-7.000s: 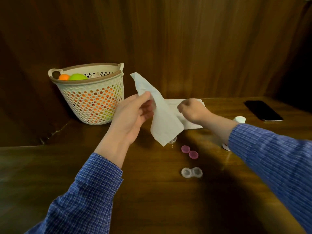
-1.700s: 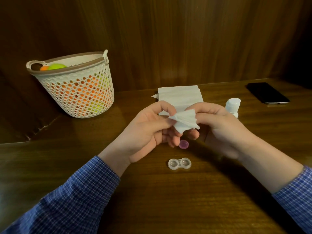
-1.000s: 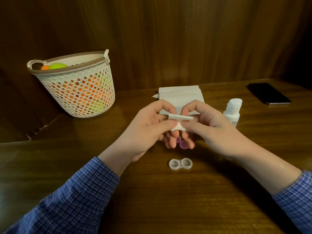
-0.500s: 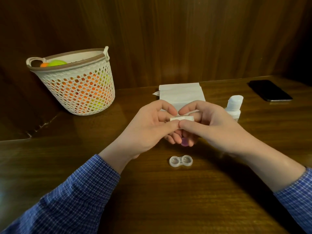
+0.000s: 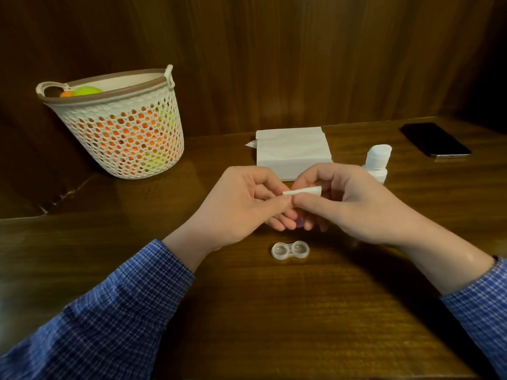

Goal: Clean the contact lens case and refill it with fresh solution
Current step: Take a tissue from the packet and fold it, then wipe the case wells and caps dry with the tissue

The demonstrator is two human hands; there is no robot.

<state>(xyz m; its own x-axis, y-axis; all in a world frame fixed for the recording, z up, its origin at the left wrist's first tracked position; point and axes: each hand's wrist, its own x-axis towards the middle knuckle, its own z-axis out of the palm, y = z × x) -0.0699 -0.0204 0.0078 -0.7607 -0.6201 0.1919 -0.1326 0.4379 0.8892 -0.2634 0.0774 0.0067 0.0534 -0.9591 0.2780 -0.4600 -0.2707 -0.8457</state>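
Observation:
A clear twin-well contact lens case (image 5: 290,250) lies uncapped on the wooden table, just below my hands. My left hand (image 5: 238,204) and my right hand (image 5: 351,201) meet above it and together pinch a white tissue (image 5: 301,191) folded into a narrow strip. A pink cap (image 5: 299,222) peeks out on the table under my fingers; a second cap is hidden. The white solution bottle (image 5: 377,163) stands capped just behind my right hand.
A stack of white tissues (image 5: 292,152) lies behind my hands. A perforated cream basket (image 5: 120,124) with orange and green balls stands at the back left. A black phone (image 5: 436,139) lies at the back right. A wooden wall closes the back.
The tissue went from a loose sheet to a crumpled wad, then to a tight narrow strip between both hands. My hands have stayed above the case.

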